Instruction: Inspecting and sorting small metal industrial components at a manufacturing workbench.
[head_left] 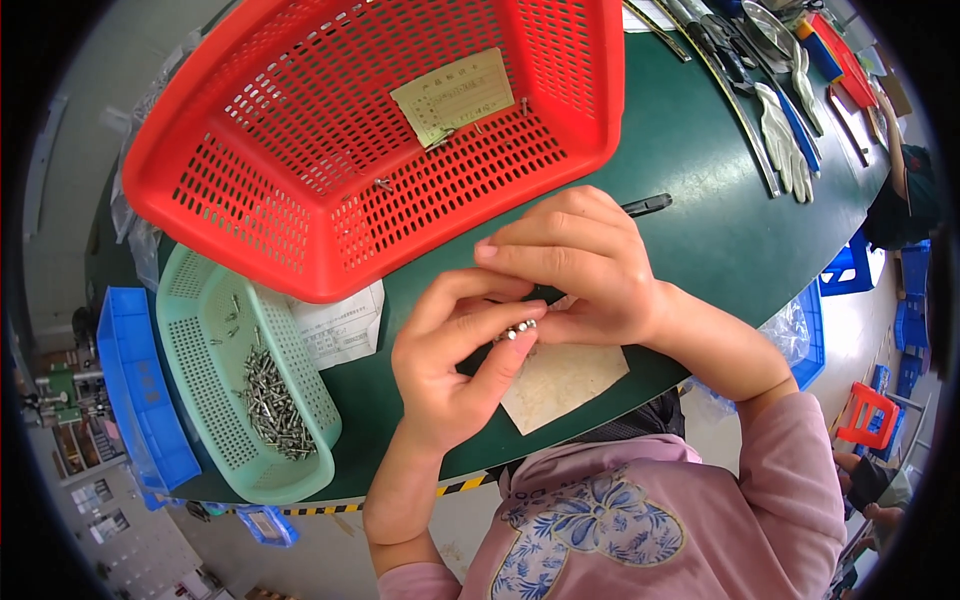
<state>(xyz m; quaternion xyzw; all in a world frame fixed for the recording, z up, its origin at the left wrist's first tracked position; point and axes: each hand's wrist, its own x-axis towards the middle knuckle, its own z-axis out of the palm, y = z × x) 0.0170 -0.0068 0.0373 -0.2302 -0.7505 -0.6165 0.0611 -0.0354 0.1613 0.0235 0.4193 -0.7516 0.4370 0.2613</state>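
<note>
My left hand (455,355) and my right hand (580,265) meet over the dark green table (700,210). Between their fingertips sit a few small shiny metal parts (520,329), pinched by my left thumb and fingers, with my right fingers curled over them from above. A beige paper square (565,385) lies on the table just under the hands. A black pen-like tool (645,205) lies behind my right hand.
A big red mesh basket (330,200) with a paper label stands at the back left. A pale green mesh basket (200,380) holds several metal screws at the left, beside a blue bin (130,390). White gloves (785,140) and tools lie far right.
</note>
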